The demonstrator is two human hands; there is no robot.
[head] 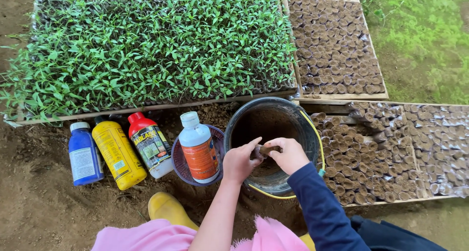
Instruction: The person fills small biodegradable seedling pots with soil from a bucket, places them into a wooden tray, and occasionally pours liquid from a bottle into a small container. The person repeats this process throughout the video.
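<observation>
Yellow boot (167, 208) below bucket (243, 120), bottles (118, 154) beside.

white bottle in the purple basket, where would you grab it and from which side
Probably around the neck just under the pale blue cap, coming from above. The white bottle stands upright, its base sunk in the purple basket, with the black bucket close on one side; only the top is free.

Left of the bucket (273, 129): blue (84, 154), yellow (118, 154), red-capped (150, 144) and white (199, 147) labelled bottles
</observation>
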